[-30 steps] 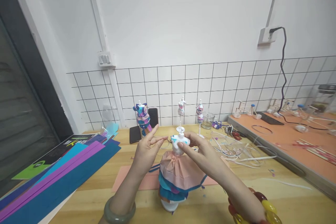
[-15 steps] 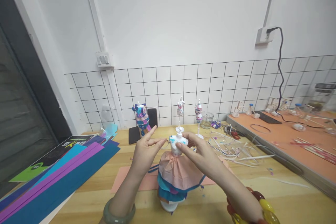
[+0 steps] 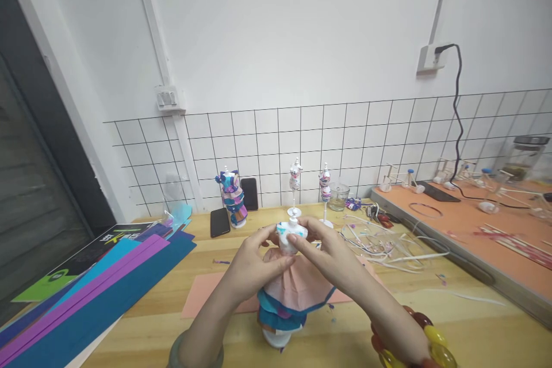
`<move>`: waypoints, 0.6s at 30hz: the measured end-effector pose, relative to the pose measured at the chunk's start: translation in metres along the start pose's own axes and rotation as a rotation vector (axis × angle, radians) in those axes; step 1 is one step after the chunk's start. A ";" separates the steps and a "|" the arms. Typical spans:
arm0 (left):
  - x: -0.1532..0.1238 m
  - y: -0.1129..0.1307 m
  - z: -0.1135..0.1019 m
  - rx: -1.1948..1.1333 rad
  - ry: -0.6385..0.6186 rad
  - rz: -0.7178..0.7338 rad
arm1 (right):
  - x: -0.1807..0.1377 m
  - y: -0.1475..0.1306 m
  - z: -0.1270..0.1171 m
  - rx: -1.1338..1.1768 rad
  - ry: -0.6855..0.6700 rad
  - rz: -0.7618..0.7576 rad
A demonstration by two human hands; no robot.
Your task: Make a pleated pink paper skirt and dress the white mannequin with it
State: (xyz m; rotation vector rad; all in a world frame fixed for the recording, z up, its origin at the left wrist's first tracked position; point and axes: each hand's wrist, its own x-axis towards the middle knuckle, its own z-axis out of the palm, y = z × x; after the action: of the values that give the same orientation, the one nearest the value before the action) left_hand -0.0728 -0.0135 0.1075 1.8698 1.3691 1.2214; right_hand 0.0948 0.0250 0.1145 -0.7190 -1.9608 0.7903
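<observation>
A small white dress-form mannequin (image 3: 288, 238) stands upright in front of me, with blue patches on its chest. It wears a layered paper skirt (image 3: 297, 284), pale pink on top with a blue edge, over teal and purple tiers. My right hand (image 3: 325, 247) grips the torso from the right, thumb on its front. My left hand (image 3: 254, 259) closes round the waist from the left, its thumb pressed on the gathered top of the pink layer. The fingers of that hand behind the torso are partly hidden. A white base (image 3: 277, 338) shows under the skirt.
Coloured paper sheets (image 3: 107, 293) lie at the left; a pink sheet (image 3: 202, 296) lies under the work. Behind stand a dressed mannequin (image 3: 235, 198), two slim mannequins (image 3: 295, 178), two phones (image 3: 220, 222) and a glass cup (image 3: 338, 198). Tangled white strips (image 3: 388, 247) lie right, beside an orange-topped table (image 3: 466, 224).
My left hand has moved right and closed on the waist of the mannequin; before, it was apart from it with fingers spread. My right hand keeps its hold on the torso.
</observation>
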 end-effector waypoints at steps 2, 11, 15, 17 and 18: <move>0.000 0.000 0.001 -0.001 -0.011 0.007 | 0.000 0.003 0.001 0.029 -0.011 -0.007; 0.004 -0.006 -0.012 0.015 -0.011 0.064 | 0.004 0.013 0.000 0.121 -0.192 0.021; 0.005 -0.008 -0.017 0.006 -0.003 0.073 | 0.005 0.015 -0.001 0.130 -0.280 0.006; 0.006 -0.008 -0.019 -0.014 -0.015 0.064 | 0.005 0.019 -0.001 0.077 -0.274 0.062; 0.006 -0.008 -0.019 -0.029 -0.028 0.061 | 0.005 0.021 -0.001 0.049 -0.265 0.096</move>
State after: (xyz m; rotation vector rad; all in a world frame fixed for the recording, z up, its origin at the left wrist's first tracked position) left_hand -0.0928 -0.0069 0.1119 1.9140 1.2819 1.2338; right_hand 0.0973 0.0420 0.1011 -0.7131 -2.1461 1.0320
